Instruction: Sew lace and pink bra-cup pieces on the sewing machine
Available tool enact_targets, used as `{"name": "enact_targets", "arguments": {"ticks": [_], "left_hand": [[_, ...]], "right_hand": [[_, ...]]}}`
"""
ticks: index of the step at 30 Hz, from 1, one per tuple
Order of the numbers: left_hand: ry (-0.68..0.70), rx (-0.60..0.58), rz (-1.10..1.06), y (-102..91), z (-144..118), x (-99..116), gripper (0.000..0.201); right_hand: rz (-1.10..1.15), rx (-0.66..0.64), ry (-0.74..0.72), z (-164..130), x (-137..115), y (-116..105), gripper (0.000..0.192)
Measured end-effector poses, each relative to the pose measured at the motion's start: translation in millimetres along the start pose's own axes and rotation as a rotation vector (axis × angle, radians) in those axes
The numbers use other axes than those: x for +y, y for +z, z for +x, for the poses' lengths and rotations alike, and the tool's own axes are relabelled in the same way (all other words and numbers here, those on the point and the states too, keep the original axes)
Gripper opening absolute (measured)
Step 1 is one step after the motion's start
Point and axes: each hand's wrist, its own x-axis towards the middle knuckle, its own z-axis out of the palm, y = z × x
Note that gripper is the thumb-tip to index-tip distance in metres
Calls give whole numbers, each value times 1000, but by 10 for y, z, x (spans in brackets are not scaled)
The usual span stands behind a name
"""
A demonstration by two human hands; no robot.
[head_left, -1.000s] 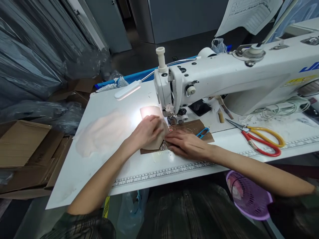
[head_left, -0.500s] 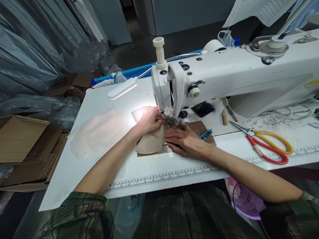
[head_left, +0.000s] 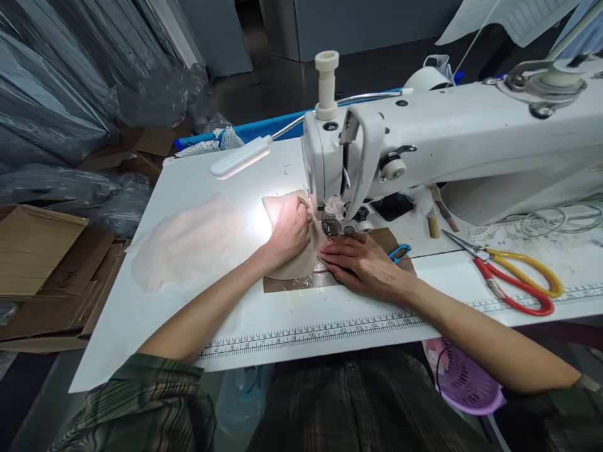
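A beige fabric piece (head_left: pixel 294 267) lies by the presser foot (head_left: pixel 332 227) of a white sewing machine (head_left: pixel 424 141). My left hand (head_left: pixel 291 227) is closed on this fabric, its fingers curled and bunching it left of the needle area. Fingers stretched and mostly flat, my right hand (head_left: pixel 362 260) rests just in front of the presser foot, its fingertips at the fabric's right edge. Underneath are a brown sheet (head_left: pixel 277 286) and a shiny metal plate (head_left: pixel 325 279). Where the fabric meets the needle is hidden.
Yellow-and-red-handled scissors (head_left: pixel 518 276) lie to the right, and small blue snips (head_left: pixel 399 252) beside my right hand. A lit lamp (head_left: pixel 242 157) hangs over the left side. Sheer pale fabric (head_left: pixel 183 245) spreads on the white table (head_left: pixel 113 339). Cardboard boxes (head_left: pixel 42 251) stand at left.
My left hand has drawn back slightly from the needle and now grips the fabric more tightly, bunching it. The right hand stays by the presser foot. The view has shifted a little.
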Motion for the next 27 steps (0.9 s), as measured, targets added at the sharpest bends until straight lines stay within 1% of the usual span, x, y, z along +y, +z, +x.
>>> {"name": "enact_targets", "arguments": {"ticks": [3, 6, 10, 15, 19, 24, 27], "left_hand": [[-44, 17, 45, 33, 11, 4, 28], [-32, 13, 92, 32, 24, 26, 26], [-22, 19, 140, 33, 39, 31, 22], [-37, 22, 93, 33, 50, 17, 25], [-31, 27, 23, 5, 44, 21, 23], [-58, 45, 29, 26, 95, 28, 17], [-34, 47, 10, 43, 150, -1, 18]], "right_hand": [[54, -13, 5, -25, 81, -1, 27], [125, 19, -3, -18, 135, -7, 24], [184, 44, -12, 16, 138, -21, 22], [159, 35, 13, 12, 141, -19, 23], [151, 22, 39, -3, 139, -12, 23], [134, 28, 63, 2, 127, -11, 24], [147, 27, 70, 7, 142, -15, 25]]}}
